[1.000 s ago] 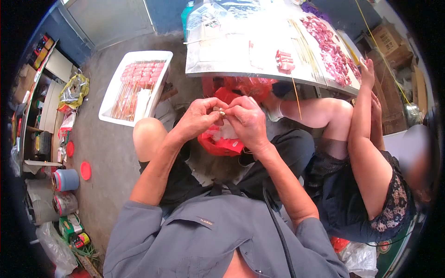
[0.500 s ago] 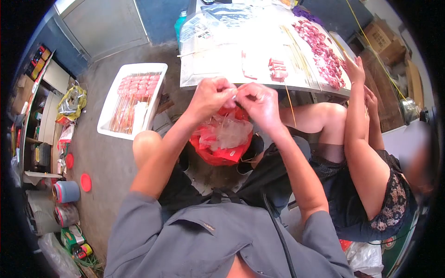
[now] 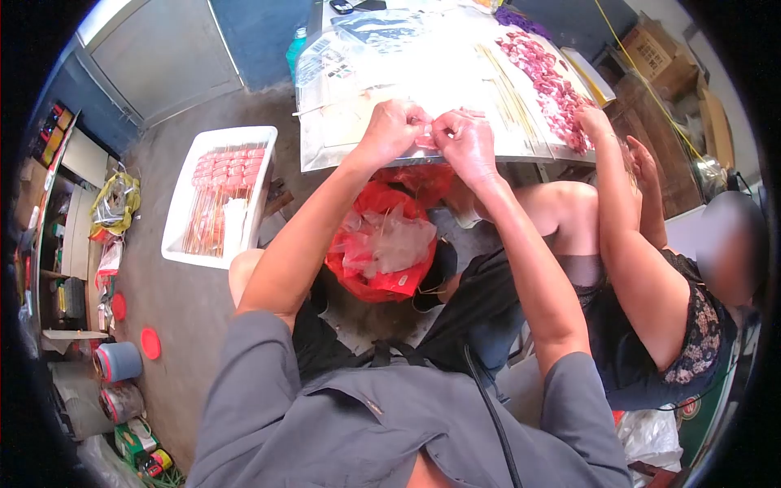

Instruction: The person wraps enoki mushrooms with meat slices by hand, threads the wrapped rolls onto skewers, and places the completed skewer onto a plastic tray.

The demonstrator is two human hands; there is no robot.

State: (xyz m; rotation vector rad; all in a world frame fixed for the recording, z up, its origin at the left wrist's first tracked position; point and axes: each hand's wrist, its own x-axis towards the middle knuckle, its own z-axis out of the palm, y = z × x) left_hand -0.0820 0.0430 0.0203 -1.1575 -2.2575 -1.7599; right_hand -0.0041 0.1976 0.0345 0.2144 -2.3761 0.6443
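My left hand [image 3: 397, 128] and my right hand [image 3: 467, 145] are close together over the front edge of the white-covered table [image 3: 342, 146]. The fingers of both are pinched, with a small pink piece of meat [image 3: 425, 141] between them. My fingers partly cover it. Below, between my legs, a red plastic bag [image 3: 358, 272] holds crumpled clear plastic.
Thin wooden skewers [image 3: 508, 98] and a heap of cut meat [image 3: 541, 73] lie on the table's right. A co-worker's hand [image 3: 594, 120] touches the heap. A white tray [image 3: 175, 224] of meat skewers [image 3: 228, 175] stands at left. Cardboard boxes [image 3: 655, 57] stand at right.
Both my hands have moved up and forward, from above the red bag to the table edge. The skewered meat seen there before no longer shows. The co-worker's hand has reached into the meat heap.
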